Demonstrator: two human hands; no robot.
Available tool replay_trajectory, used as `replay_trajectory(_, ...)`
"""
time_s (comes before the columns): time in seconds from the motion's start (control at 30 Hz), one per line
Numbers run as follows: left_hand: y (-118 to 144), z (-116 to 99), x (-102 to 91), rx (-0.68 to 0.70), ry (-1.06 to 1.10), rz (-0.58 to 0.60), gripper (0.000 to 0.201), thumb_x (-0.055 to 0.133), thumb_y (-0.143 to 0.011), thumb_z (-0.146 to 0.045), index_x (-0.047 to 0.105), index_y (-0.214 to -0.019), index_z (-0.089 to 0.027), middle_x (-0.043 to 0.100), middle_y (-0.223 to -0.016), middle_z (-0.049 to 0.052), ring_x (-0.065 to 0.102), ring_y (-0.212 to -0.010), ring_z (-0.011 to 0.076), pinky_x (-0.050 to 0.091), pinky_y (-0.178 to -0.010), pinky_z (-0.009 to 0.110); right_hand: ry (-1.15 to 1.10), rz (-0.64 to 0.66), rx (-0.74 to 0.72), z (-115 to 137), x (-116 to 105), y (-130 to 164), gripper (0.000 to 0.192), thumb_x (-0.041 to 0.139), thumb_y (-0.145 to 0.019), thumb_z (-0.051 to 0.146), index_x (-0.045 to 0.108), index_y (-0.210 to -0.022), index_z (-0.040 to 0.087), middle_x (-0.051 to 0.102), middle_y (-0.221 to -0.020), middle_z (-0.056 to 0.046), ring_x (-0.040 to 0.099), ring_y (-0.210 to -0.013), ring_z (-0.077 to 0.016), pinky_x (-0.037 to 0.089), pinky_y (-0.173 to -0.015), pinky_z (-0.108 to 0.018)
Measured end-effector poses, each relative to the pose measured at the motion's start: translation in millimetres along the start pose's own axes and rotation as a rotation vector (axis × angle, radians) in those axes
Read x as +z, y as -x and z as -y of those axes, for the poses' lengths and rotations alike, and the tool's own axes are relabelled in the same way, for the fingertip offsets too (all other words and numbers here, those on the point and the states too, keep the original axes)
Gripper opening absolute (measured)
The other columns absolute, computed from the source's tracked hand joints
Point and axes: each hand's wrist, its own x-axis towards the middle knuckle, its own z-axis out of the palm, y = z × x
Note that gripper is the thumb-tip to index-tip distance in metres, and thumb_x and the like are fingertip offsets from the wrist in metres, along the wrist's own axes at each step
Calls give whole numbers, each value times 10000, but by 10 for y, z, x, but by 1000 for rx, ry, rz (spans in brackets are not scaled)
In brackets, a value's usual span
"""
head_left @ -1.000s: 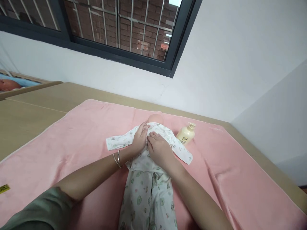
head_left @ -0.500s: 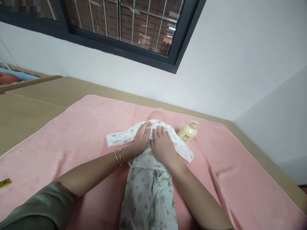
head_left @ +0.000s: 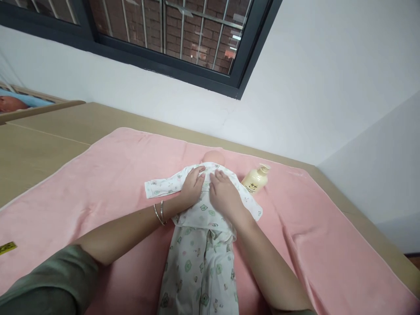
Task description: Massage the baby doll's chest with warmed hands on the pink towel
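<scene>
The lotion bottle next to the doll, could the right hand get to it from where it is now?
Probably yes. The right hand lies flat on the doll's top, and the lotion bottle lies just beyond it on the pink towel, with only the spread sleeve between.

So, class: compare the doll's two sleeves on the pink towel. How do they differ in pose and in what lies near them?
The left sleeve stretches out straight and flat, while the right sleeve angles down toward the viewer. The left sleeve has bare pink towel beyond its cuff; the right sleeve lies close to the cream pump bottle. The left hand rests at the left sleeve's shoulder, the right hand beside the right one. Both share the same white printed fabric.
</scene>
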Motion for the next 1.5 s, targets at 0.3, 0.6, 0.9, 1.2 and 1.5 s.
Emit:
replay_trajectory(0.3, 63, 69, 42, 124, -342, -10, 402, 368, -972, -298, 550, -1299, -152, 509, -1381, 166, 454, -1334, 293, 371, -1140, 517, -176, -15, 65, -326, 78, -186, 592, 288, -1054, 425, 356, -1530, 81, 294, -1602, -175, 237, -1512, -273, 181, -1236, -454)
replay_trajectory(0.6, -185, 74, -72, 82, -568, 238, 488, 325, -996, -366, 554, -1336, -102, 573, -1419, 163, 494, -1351, 288, 371, -1161, 493, 18, -11, 225, 50, 63, -7, 558, 274, -1042, 297, 370, -1508, 4, 390, -1531, -245, 324, -1461, -353, 238, -1208, -458)
replay_trajectory(0.9, 40, -48, 19, 282, -772, 159, 496, 310, -995, -298, 532, -1342, -22, 570, -1380, 253, 480, -1357, 346, 403, -1127, 539, -149, -10, 167, -257, 47, -120, 569, 291, -1049, 384, 406, -1496, 51, 385, -1556, -186, 316, -1480, -260, 251, -1211, -389)
replay_trajectory(1.2, -48, -44, -29, 169, -722, 256, 516, 338, -987, -326, 504, -1390, -50, 507, -1473, 217, 419, -1420, 347, 361, -1166, 550, 76, -19, 209, -102, -18, -42, 518, 287, -1049, 353, 567, -1321, 13, 564, -1385, -233, 486, -1347, -305, 328, -1148, -416)
replay_trajectory(1.5, 8, -130, -23, 255, -801, 195, 509, 380, -980, -298, 516, -1351, 22, 539, -1406, 284, 464, -1377, 364, 367, -1162, 542, 12, 26, 189, -160, -62, -45, 547, 256, -1054, 408, 566, -1338, 58, 516, -1455, -189, 427, -1406, -290, 338, -1148, -391)
